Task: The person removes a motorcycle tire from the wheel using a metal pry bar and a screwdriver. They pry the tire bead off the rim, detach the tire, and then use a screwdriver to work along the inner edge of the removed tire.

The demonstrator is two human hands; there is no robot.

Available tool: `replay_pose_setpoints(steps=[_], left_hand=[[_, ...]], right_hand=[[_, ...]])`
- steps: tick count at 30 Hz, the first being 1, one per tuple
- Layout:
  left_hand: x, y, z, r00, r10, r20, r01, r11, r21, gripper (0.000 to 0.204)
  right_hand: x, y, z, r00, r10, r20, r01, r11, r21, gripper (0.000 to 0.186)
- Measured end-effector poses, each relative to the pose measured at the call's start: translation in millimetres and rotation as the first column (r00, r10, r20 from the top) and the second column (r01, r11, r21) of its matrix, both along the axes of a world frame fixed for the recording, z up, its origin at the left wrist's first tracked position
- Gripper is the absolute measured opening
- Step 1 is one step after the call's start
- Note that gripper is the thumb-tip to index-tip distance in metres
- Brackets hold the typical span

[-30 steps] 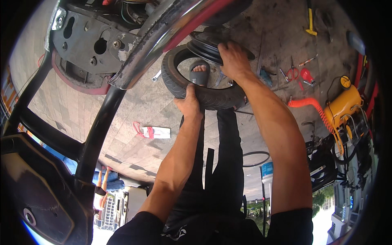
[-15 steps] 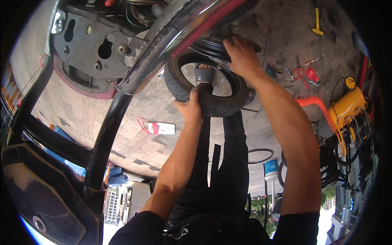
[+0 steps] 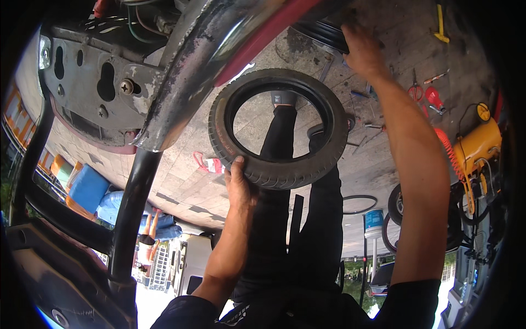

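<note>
My left hand [image 3: 240, 186] grips the near left side of a black tyre [image 3: 296, 174], its thumb lying on the sidewall. The tyre is held up in front of my legs, and nothing fills its centre; a sandalled foot [image 3: 284, 98] shows through the hole. Farther off, at the upper right, my right hand [image 3: 364, 52] is closed on the edge of a black wheel rim [image 3: 322, 34]. Part of that rim is hidden behind the vehicle's red and dark body panel [image 3: 219, 49]. Tyre and rim are apart.
A vehicle frame with black tubes [image 3: 137, 203] stands close on my left. Right of me, a yellow air compressor [image 3: 476, 145] trails a coiled orange hose [image 3: 446, 148]. On the floor lie a yellow hammer [image 3: 440, 24], red-handled scissors [image 3: 415, 92] and a white-and-red packet [image 3: 211, 164].
The tyre has come nearer and away from the rim, turning more face-on, with my left hand on it. My right hand and the rim have moved farther off and to the right.
</note>
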State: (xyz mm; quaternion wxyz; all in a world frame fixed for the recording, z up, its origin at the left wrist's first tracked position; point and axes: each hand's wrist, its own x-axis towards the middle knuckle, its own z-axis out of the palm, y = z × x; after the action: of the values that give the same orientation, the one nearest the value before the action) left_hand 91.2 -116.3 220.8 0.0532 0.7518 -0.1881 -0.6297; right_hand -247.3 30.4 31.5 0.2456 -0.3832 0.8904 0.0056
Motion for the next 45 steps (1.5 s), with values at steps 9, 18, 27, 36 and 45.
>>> replay_pose_setpoints(steps=[9,18,27,36,45], left_hand=[[-7,11,39,0.998,0.049,-0.040,-0.042,0.989,0.142,0.055],[-2,28,47,0.996,-0.056,-0.071,0.062,0.994,0.095,0.061],[9,33,51,0.989,-0.069,-0.128,0.082,0.991,0.103,0.063],[30,34,53,0.981,-0.027,-0.194,0.060,0.984,0.167,0.067],[88,52,24,0.956,-0.091,-0.278,0.130,0.984,0.123,0.057]], right_hand=[[-11,16,-9,0.998,-0.068,0.002,0.068,0.995,-0.070,0.065],[-12,13,5,0.989,-0.127,-0.075,0.109,0.973,-0.204,0.066],[-14,57,12,0.937,-0.343,0.065,0.341,0.855,-0.392,0.068],[102,146,54,-0.199,-0.660,0.725,0.862,0.234,0.450,0.074],[168,176,53,-0.224,-0.454,0.862,0.865,0.314,0.390,0.078]])
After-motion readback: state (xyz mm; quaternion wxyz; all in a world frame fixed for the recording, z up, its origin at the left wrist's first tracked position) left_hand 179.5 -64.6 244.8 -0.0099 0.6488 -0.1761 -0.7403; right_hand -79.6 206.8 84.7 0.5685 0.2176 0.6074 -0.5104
